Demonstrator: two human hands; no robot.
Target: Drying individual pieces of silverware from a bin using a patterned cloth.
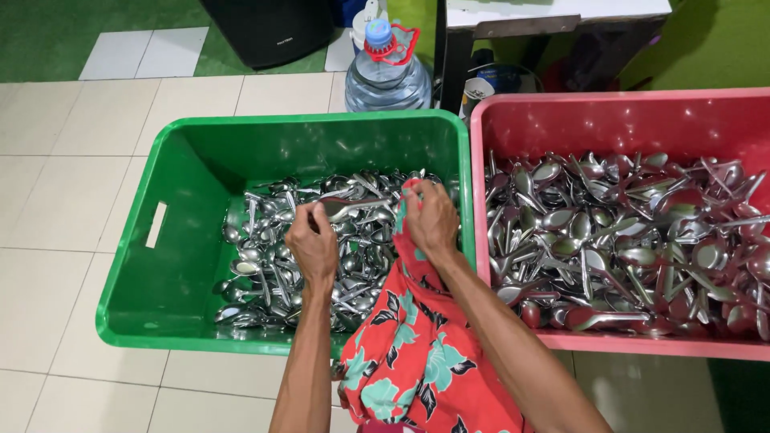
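At the left of the frame a green crate (172, 240) stands on the pale tiled floor (72, 144), its bottom heaped with steel spoons (265, 273). Over that heap, near the frame's centre, the left hand (313, 244) has its fingers closed on the handle of a single spoon (353, 207), whose bowl end points right toward the other hand. Just right of it the right hand (431, 220) is bunched around a fold of a red floral cloth (417, 345), which trails down to the bottom centre of the frame; those fingers grip the cloth, and it seems to wrap the spoon's far end, though the contact itself is hidden.

By my judgement this is wiping, and it goes best with the spoon held firm by the handle, well above the heap, so the cloth can pinch the bowl on both faces and slide along its full length.

At the right a pink crate (497, 112) holds a fuller, looser pile of spoons (626, 232). In the upper middle stands a clear water jug (387, 76)
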